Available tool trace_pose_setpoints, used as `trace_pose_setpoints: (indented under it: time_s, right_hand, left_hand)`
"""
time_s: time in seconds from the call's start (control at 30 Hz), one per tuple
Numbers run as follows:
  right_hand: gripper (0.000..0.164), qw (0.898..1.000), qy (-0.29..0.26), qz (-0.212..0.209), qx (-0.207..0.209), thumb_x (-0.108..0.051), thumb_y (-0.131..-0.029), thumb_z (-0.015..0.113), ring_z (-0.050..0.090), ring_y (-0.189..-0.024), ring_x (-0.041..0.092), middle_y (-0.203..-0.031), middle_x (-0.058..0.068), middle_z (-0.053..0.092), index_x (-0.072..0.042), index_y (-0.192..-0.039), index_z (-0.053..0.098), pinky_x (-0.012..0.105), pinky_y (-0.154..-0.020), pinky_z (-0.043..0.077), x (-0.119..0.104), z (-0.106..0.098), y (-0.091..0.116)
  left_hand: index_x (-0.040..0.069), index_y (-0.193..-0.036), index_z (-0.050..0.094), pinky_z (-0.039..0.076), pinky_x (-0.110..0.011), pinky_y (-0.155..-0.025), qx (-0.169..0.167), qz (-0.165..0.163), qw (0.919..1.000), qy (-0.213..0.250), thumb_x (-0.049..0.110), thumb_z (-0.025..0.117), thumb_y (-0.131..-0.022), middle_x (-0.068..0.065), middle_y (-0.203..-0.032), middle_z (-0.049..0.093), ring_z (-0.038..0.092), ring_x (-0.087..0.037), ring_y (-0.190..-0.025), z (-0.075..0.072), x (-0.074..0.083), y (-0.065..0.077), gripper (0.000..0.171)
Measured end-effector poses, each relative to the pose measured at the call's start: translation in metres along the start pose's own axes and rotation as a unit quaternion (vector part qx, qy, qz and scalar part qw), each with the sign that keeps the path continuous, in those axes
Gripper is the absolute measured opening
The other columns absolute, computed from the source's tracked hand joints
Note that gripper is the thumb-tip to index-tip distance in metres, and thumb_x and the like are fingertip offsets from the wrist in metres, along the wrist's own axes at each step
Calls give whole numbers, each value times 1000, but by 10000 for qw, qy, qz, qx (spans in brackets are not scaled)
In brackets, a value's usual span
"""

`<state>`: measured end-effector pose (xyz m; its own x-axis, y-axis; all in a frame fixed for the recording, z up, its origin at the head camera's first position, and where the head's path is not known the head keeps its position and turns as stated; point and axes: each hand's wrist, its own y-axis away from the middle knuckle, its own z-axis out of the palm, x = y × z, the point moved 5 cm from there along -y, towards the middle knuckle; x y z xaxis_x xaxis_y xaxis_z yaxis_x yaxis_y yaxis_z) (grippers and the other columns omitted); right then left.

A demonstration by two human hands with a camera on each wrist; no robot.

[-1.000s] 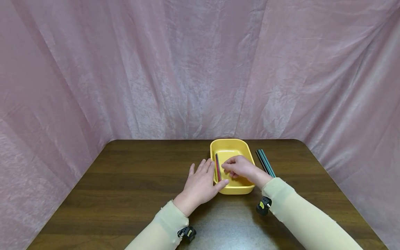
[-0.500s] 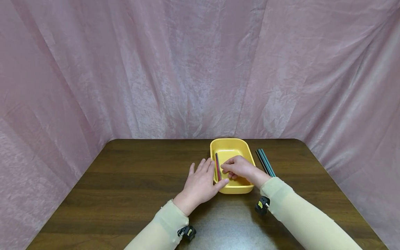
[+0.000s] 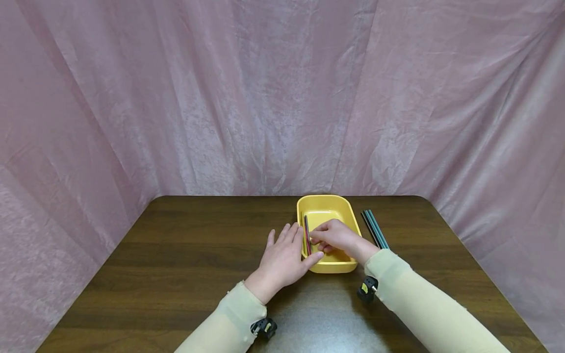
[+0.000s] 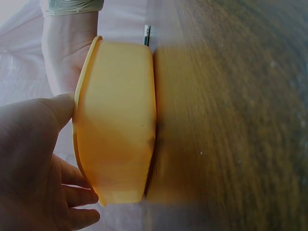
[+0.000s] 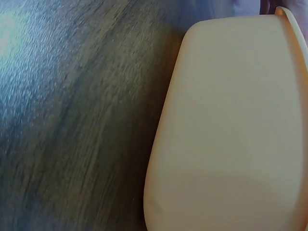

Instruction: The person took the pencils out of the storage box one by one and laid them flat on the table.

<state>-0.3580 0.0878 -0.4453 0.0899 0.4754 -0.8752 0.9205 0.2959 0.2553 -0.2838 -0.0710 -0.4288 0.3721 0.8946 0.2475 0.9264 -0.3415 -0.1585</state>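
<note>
Wooden tabletop point(image 3: 198, 245); red pencil point(image 3: 307, 240) beside right fingers point(image 3: 321, 232)

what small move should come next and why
Probably nudge the slim red and dark pencils leftward: the right hand is curled just beside them, and the left hand touches the yellow rectangular plastic tray at its rim, which could steady it.

my left arm point(image 3: 220, 326) and right arm point(image 3: 428, 304) stretch forward, slanting in toward each other, both in pale sleeves that leave the left wrist point(image 3: 261, 288) and right wrist point(image 3: 367, 251) bare. i see my left hand point(image 3: 284, 256) with its back up, fingers straight and spread, thumb point(image 3: 314, 260) angled out to the right. my right hand point(image 3: 337, 236) sits just beside it, fingers bent and pointing left; from here i can't make out whether they pinch anything.
</note>
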Motion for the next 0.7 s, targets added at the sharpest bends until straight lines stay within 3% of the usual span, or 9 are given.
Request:
trace_pose_setpoints:
  time_s: [0.7]
  right_hand:
    - [24,9995,100,-222,-199,-13,-107,72,62,-68,11,-84,8,73,9,-113,80,23,-62,56,-2,10,-2]
  left_hand:
    - [6,-170,41,22,-72,-127,-91,-44,9999,30,77,47,-107,-17,-174,41,33,-37,-163,0,-1,1,95]
